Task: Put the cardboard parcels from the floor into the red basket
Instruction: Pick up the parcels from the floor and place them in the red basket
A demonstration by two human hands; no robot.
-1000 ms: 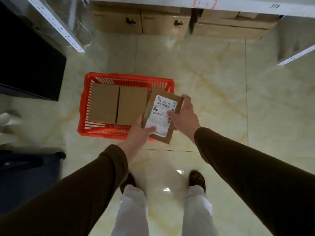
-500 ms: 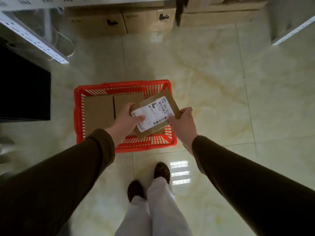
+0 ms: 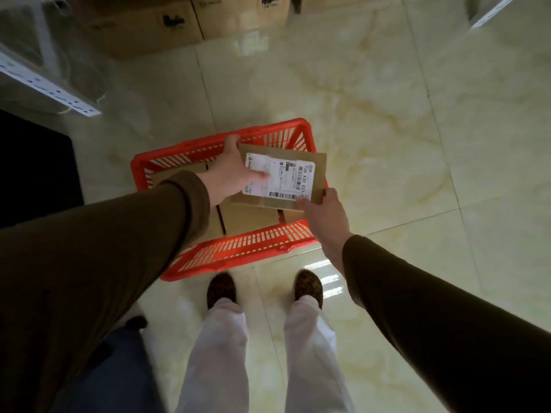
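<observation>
- Standing over the red basket (image 3: 238,251), a person holds a flat cardboard parcel (image 3: 316,174) level above its right half.
- Left hand (image 3: 231,174) grips the parcel's left edge: thumb pressed flat on the white shipping label (image 3: 280,177), index finger curled over the far corner; the other fingers are hidden underneath.
- Right hand (image 3: 323,216) pinches the near right corner, thumb on top beside the barcode, fingers tucked below the card.
- More plain cardboard parcels (image 3: 247,217) lie flat in the basket under the held one.
- The basket sits on the glossy pale tiled floor (image 3: 387,129), just ahead of the person's dark shoes (image 3: 222,289).
- Large cartons (image 3: 167,25) stand on the floor by the far shelving.
</observation>
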